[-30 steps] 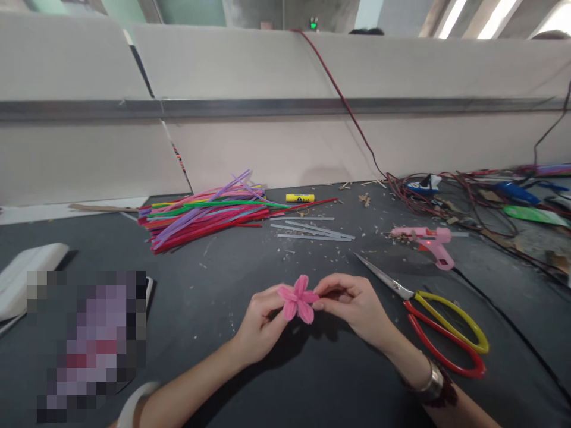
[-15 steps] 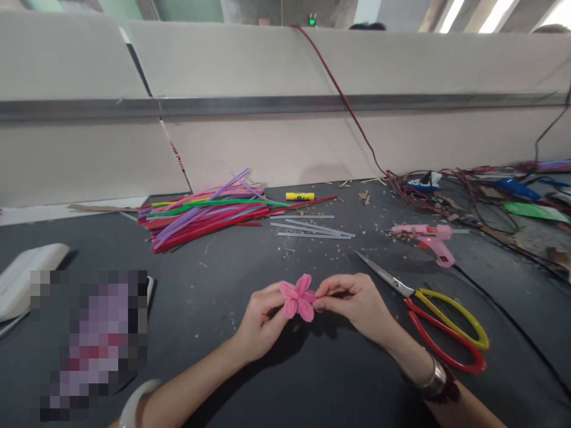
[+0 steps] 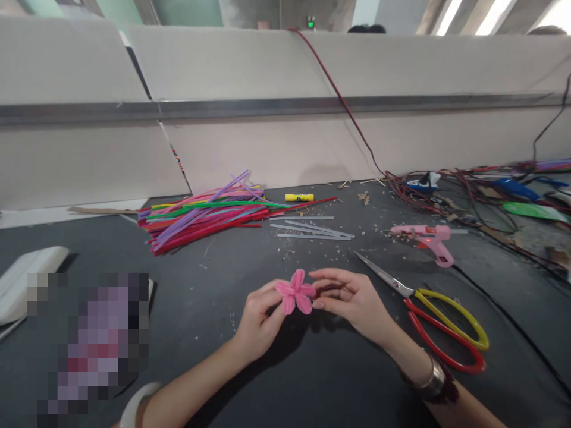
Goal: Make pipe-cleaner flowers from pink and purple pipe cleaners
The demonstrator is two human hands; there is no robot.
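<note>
A pink pipe-cleaner flower [image 3: 295, 292] with several looped petals is held above the dark table, facing the camera. My left hand [image 3: 261, 321] pinches it from behind on its left side; the fingertips are partly hidden by the petals. Just right of the flower, my right hand [image 3: 352, 300] has its thumb and fingers parted, with the fingertips close to the right petal. Whether they touch it I cannot tell. Beside my right wrist lie scissors [image 3: 414, 291] with one yellow and one red handle, blades pointing away to the left.
A bundle of coloured pipe cleaners [image 3: 205, 217] lies at the back left, near a yellow glue stick [image 3: 299, 197] and several clear glue sticks [image 3: 312, 228]. The pink hot glue gun [image 3: 430, 238] rests at right, its black cord [image 3: 513, 333] running forward. Tangled wires [image 3: 464, 190] fill the far right.
My right thumb and fingers have parted from the petal they were pinching. The flower has turned slightly and shifted a little left in my left hand.
</note>
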